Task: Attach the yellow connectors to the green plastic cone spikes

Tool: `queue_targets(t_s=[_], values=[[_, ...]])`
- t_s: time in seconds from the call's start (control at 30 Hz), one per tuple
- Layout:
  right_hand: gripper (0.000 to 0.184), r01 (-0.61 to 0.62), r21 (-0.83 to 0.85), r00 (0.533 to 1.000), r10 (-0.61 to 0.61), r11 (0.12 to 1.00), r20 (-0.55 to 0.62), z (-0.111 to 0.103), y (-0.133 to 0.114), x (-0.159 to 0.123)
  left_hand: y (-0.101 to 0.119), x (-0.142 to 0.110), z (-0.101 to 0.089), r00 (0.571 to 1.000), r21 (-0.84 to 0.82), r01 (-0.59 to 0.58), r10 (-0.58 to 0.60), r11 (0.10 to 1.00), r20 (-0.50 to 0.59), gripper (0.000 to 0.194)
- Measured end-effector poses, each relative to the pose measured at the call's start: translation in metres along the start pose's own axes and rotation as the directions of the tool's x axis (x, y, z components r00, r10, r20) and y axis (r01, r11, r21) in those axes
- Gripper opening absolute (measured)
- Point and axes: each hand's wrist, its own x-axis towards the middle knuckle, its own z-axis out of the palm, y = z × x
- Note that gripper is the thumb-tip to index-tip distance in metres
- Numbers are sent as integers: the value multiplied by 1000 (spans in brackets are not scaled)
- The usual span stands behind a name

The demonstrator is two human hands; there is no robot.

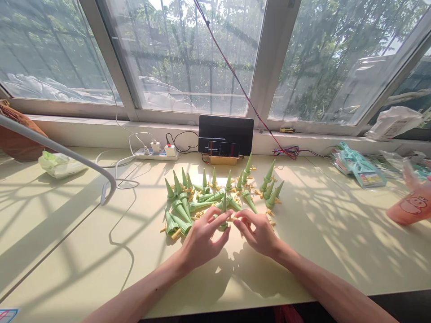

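Several green plastic cones [202, 197] with small yellow pegs lie and stand in a heap on the pale yellow table [330, 242]. My left hand [202, 240] pinches one upright green cone [223, 213] at its base. My right hand [257, 233] is just to the right of it, with its fingertips closed on a small yellow peg [233, 219] next to the cone's base. Both hands rest on the table in front of the heap.
A black screen [225, 134] on a cardboard stand is behind the heap, with a white power strip [156, 154] and cables to its left. A plastic bag [59, 163] lies at far left, packets [358, 168] and an orange cup [409, 206] at right. A white lamp arm [67, 154] crosses the left side.
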Motion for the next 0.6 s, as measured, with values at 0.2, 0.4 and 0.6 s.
queue_targets(t_s=[0.2, 0.4, 0.6], values=[[12, 21, 35, 1000, -21, 999, 6, 2, 4, -2, 0, 0, 0, 1000, 8, -10, 10, 1000, -4, 44], [12, 10, -5, 1000, -10, 1000, 6, 3, 3, -1, 1, 0, -1, 1000, 12, -8, 8, 1000, -1, 42], [16, -6, 1, 1000, 6, 1000, 19, 1, 1, 1, 1, -1, -1, 1000, 0, 6, -6, 1000, 3, 42]])
